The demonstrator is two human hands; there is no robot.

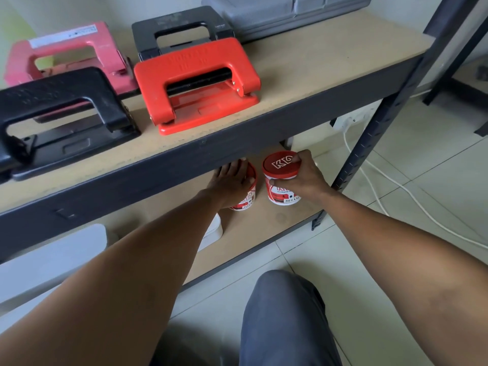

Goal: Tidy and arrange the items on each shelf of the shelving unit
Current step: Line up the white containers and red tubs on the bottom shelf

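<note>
Head view | right hand fingers clamped around right tub | left hand fingers spread over left tub

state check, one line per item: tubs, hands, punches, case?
Right tub: upright, red lid on, lower shelf.
Left tub: upright, lid on, beside the right tub.
Right hand: grips the right tub.
Left hand: rests flat on the left tub.
Red punch: upright, lever up, upper shelf.
Black punch: upright, lever up.
Pink punch: upright, behind the black punch.
Grey case: closed.
</note>
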